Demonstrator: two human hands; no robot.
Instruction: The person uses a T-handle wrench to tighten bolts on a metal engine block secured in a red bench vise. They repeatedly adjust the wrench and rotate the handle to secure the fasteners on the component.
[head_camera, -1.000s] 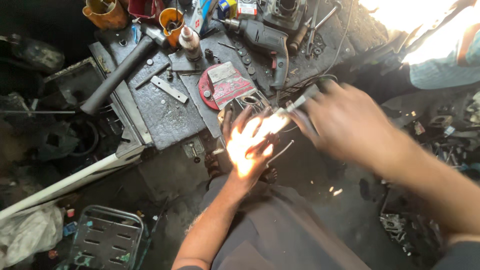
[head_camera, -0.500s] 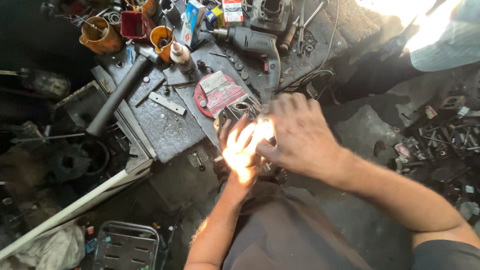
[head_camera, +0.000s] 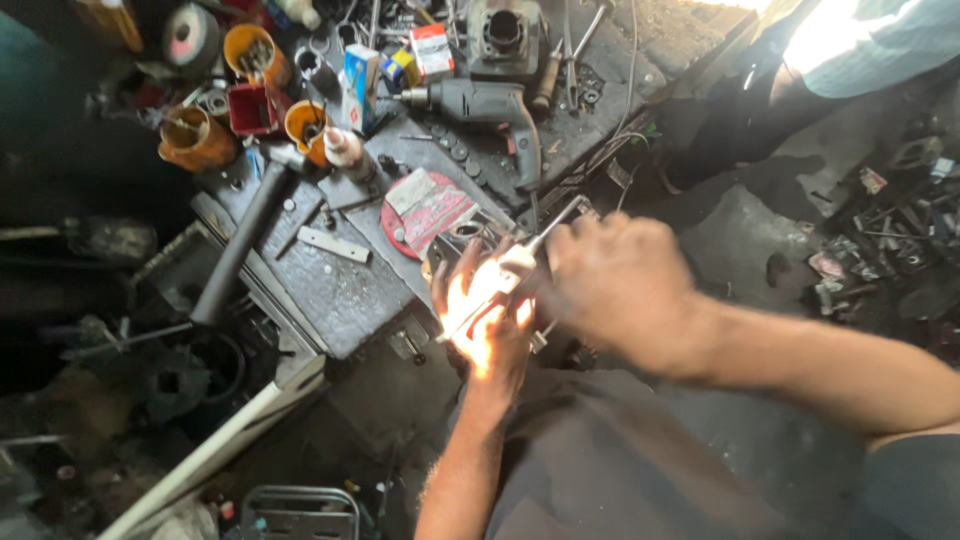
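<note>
Pipe (head_camera: 238, 250): dark, long, lying on the tabletop (head_camera: 340, 290) at 9 o'clock from the hands, slanting up toward 1 o'clock.
Cups (head_camera: 192, 138): orange, clustered at 10 o'clock near the tabletop's far left edge, with small tools inside; a red box among them.
Carton (head_camera: 358, 85): blue and white, upright, at 11 o'clock, just beside the cups.
Bottle (head_camera: 343, 147): small, pale, near the front orange cup.
Metal strip (head_camera: 333, 244): flat, grey, lying loose on the tabletop, right of the pipe.
Red disc (head_camera: 425, 212): round, with a pale sheet on it, at 11 o'clock just beyond the left hand.
Left hand (head_camera: 487, 322): in bright sun glare, fingers curled up around a small metal part (head_camera: 462, 240); exact grip washed out by the light.
Metal part: dark, boxy, with a round bore on top, at the tabletop's near edge, touching the left fingertips.
Drill (head_camera: 487, 110): dark, lying on its side at 12 o'clock, well apart from the hands.
Rod (head_camera: 553, 223): thin, pale tool, slanting from the right hand up toward 1 o'clock and down across the left palm.
Right hand (head_camera: 612, 285): closed around the rod, knuckles up, just right of the left hand and touching it.
Other person (head_camera: 860, 45): striped sleeve at 2 o'clock, in strong light.
Scrap (head_camera: 880, 250): small metal bits on the floor at 3 o'clock.
</note>
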